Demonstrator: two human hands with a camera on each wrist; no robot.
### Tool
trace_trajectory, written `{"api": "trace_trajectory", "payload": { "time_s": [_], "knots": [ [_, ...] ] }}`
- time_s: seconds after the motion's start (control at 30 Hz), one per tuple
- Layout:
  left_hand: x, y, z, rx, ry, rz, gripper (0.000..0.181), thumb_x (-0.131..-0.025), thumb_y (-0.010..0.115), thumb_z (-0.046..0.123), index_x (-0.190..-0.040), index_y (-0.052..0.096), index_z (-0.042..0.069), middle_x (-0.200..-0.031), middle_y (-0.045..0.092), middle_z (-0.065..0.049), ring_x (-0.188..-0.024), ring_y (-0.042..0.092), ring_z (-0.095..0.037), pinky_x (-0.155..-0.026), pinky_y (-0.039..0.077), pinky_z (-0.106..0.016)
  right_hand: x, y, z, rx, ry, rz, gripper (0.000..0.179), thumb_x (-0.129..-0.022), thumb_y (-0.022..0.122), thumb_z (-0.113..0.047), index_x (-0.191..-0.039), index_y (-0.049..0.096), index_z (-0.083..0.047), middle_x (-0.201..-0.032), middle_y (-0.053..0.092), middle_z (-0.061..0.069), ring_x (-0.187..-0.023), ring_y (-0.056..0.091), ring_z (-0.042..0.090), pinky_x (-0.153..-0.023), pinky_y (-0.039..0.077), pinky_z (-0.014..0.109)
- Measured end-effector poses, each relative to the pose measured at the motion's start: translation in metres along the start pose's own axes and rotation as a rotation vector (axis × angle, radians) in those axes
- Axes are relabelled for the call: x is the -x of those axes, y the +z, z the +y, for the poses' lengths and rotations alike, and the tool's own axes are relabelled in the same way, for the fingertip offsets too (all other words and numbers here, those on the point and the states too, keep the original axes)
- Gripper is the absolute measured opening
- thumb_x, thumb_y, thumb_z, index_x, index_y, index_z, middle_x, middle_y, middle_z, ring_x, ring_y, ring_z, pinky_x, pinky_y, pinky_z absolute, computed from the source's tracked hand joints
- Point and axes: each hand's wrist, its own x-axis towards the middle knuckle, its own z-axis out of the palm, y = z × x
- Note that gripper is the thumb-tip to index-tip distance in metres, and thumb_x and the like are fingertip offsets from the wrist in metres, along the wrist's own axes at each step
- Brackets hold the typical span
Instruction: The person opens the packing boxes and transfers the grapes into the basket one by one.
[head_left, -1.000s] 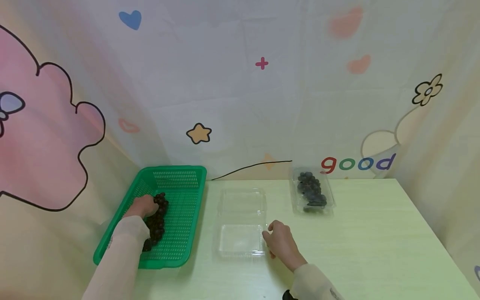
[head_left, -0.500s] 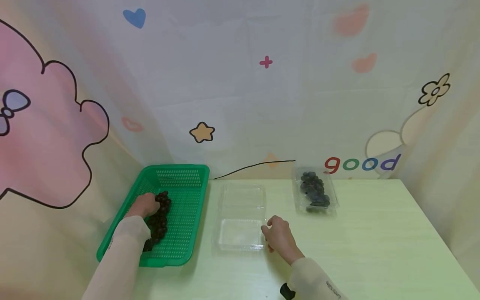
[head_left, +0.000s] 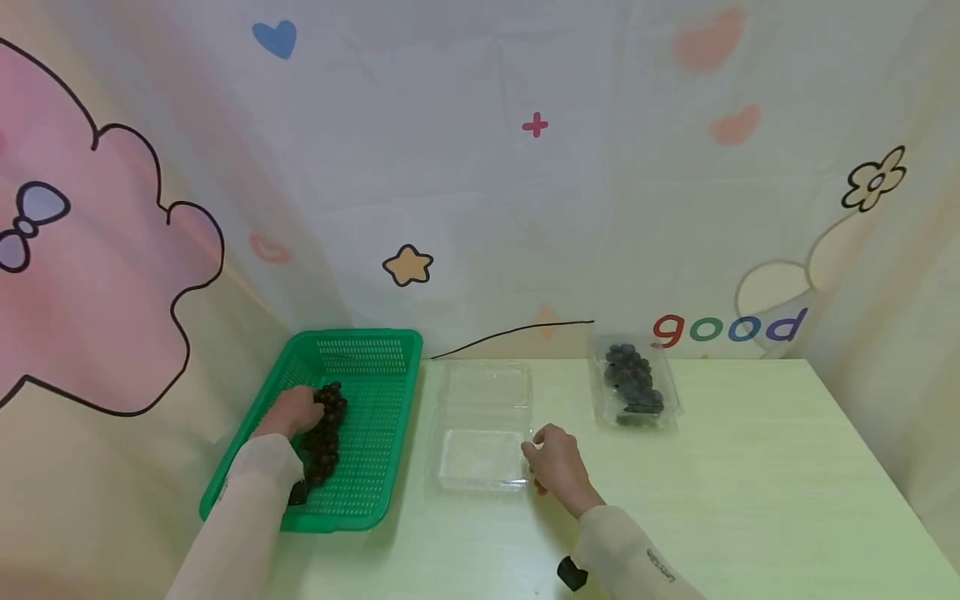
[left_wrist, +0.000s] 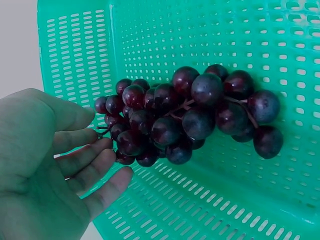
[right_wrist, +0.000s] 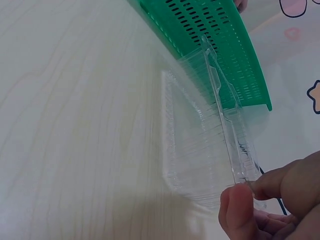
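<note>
In the left wrist view, a bunch of dark purple grapes [left_wrist: 197, 122] lies in the green plastic basket [head_left: 382, 521]. My left hand [head_left: 292, 410] is at the stem end of the bunch, thumb and index finger pinching the stem, the other fingers spread beside the grapes. A clear plastic clamshell box [head_left: 483, 458] sits with its lid raised on the table, right of the basket. My right hand [head_left: 558, 467] pinches the box's right edge between thumb and fingertips, which shows up close in the right wrist view.
Another clear box [head_left: 671, 404] holding dark grapes [head_left: 633, 379] stands at the back right of the pale wooden table [head_left: 750, 475]. Behind the table hangs a printed curtain [head_left: 480, 167] with hearts and a star.
The clear box and my right hand have shifted slightly away, toward the back of the table. My left hand stays at the grapes; the head view has swung a little.
</note>
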Motion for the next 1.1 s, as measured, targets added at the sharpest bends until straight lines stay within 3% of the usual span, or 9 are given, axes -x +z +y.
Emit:
{"api": "trace_trajectory", "payload": {
  "time_s": [0.1, 0.17, 0.23, 0.4, 0.47, 0.63, 0.73, 0.87, 1.1],
  "knots": [
    [0.0, 0.001, 0.0, -0.008, 0.009, 0.003, 0.039, -0.106, 0.042, 0.009, -0.135, 0.052, -0.015, -0.134, 0.051, -0.039, -0.111, 0.055, -0.044, -0.093, 0.049, -0.053, -0.002, 0.002, 0.0, -0.004, -0.004, -0.005, 0.018, -0.098, 0.063, -0.009, -0.105, 0.058, 0.007, -0.063, 0.064, 0.007, -0.036, 0.053, 0.012, -0.044, 0.049, 0.028],
    [0.001, 0.002, 0.0, -0.02, 0.028, 0.009, 0.048, -0.106, 0.042, 0.009, -0.145, 0.04, -0.019, -0.149, 0.04, -0.041, -0.123, 0.05, -0.048, -0.101, 0.046, -0.057, -0.003, 0.002, 0.0, -0.001, -0.008, -0.001, 0.018, -0.098, 0.063, -0.009, -0.105, 0.058, 0.007, -0.064, 0.065, 0.007, -0.036, 0.053, 0.012, -0.043, 0.049, 0.028],
    [0.001, 0.001, 0.002, -0.027, 0.032, 0.008, 0.049, -0.106, 0.042, 0.01, -0.146, 0.039, -0.02, -0.15, 0.038, -0.041, -0.125, 0.049, -0.049, -0.103, 0.045, -0.058, -0.004, 0.003, 0.0, 0.004, -0.01, 0.003, 0.019, -0.098, 0.063, -0.01, -0.106, 0.059, 0.007, -0.065, 0.065, 0.007, -0.037, 0.053, 0.012, -0.043, 0.048, 0.028],
    [0.004, -0.001, 0.006, -0.019, 0.036, 0.014, 0.036, -0.107, 0.043, 0.011, -0.13, 0.054, -0.014, -0.126, 0.055, -0.035, -0.098, 0.054, -0.038, -0.084, 0.047, -0.048, -0.007, 0.004, 0.0, 0.012, -0.011, 0.01, 0.021, -0.099, 0.063, -0.012, -0.107, 0.06, 0.008, -0.066, 0.066, 0.007, -0.039, 0.055, 0.014, -0.042, 0.048, 0.028],
    [0.005, -0.001, 0.007, -0.013, 0.045, 0.015, 0.036, -0.107, 0.042, 0.011, -0.131, 0.054, -0.014, -0.126, 0.056, -0.034, -0.095, 0.053, -0.037, -0.082, 0.045, -0.047, -0.009, 0.004, 0.0, 0.008, -0.01, 0.01, 0.02, -0.099, 0.063, -0.012, -0.106, 0.06, 0.007, -0.065, 0.065, 0.006, -0.039, 0.055, 0.014, -0.042, 0.047, 0.027],
    [0.011, 0.002, 0.015, -0.024, 0.098, 0.019, 0.05, -0.108, 0.041, 0.012, -0.149, 0.039, -0.017, -0.151, 0.039, -0.039, -0.122, 0.051, -0.047, -0.098, 0.046, -0.055, -0.012, 0.005, -0.001, 0.005, -0.012, 0.011, 0.018, -0.099, 0.063, -0.011, -0.103, 0.06, 0.006, -0.064, 0.065, 0.005, -0.038, 0.055, 0.014, -0.041, 0.047, 0.027],
    [0.015, 0.003, 0.023, -0.022, 0.131, 0.023, 0.05, -0.109, 0.043, 0.012, -0.15, 0.038, -0.015, -0.152, 0.038, -0.038, -0.136, 0.042, -0.053, -0.108, 0.041, -0.061, -0.012, 0.005, -0.002, 0.004, -0.011, 0.007, 0.018, -0.1, 0.063, -0.011, -0.103, 0.061, 0.006, -0.065, 0.066, 0.006, -0.039, 0.056, 0.014, -0.042, 0.048, 0.027],
    [0.023, 0.005, 0.034, -0.014, 0.169, 0.028, 0.05, -0.11, 0.045, 0.014, -0.151, 0.038, -0.014, -0.154, 0.038, -0.036, -0.141, 0.035, -0.054, -0.111, 0.038, -0.063, -0.012, 0.005, -0.003, -0.004, -0.004, 0.005, 0.019, -0.1, 0.062, -0.011, -0.104, 0.061, 0.007, -0.068, 0.067, 0.009, -0.04, 0.056, 0.015, -0.042, 0.049, 0.027],
    [0.052, 0.01, 0.059, 0.016, 0.208, 0.022, 0.05, -0.109, 0.05, 0.015, -0.152, 0.04, -0.01, -0.148, 0.049, -0.031, -0.132, 0.051, -0.047, -0.103, 0.047, -0.059, -0.012, 0.005, -0.004, -0.002, -0.001, 0.008, 0.017, -0.1, 0.062, -0.012, -0.101, 0.061, 0.005, -0.068, 0.068, 0.011, -0.04, 0.055, 0.015, -0.042, 0.047, 0.027]
  ]
}}
